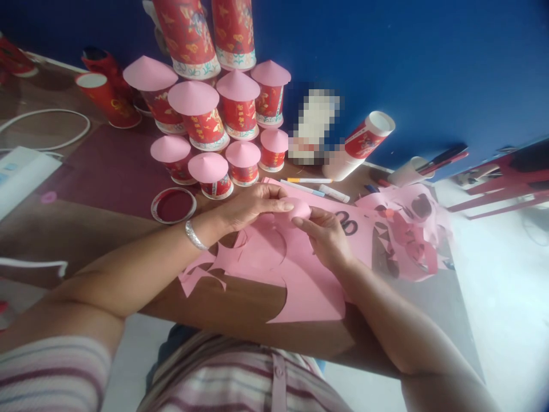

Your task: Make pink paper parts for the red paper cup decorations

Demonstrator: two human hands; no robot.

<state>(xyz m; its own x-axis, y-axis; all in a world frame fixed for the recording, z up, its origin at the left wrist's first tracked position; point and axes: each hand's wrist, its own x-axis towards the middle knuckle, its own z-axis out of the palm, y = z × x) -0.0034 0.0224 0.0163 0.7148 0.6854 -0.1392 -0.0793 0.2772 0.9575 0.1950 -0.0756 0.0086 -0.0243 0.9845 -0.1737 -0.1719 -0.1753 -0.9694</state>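
Note:
Between my two hands is a small pink paper piece (299,210), curved like a little cone. My left hand (257,205) pinches its left side, and my right hand (325,232) grips its right side between thumb and fingers. Beneath them lie cut sheets of pink paper (315,292) with rounded notches. The black handles of a pair of scissors (346,223) rest on the paper beside my right hand; the blades are hidden. Beyond my left hand stand several red patterned paper cups topped with pink paper cones, among them a small cone (208,167).
Taller red cups (235,34) rise behind the cone-topped ones. A shallow red lid (174,205) lies left of my hands. Markers (309,180) lie at the back, near stacked cups (369,134). Pink scraps (414,240) pile up at right. A white cable (83,117) loops at left.

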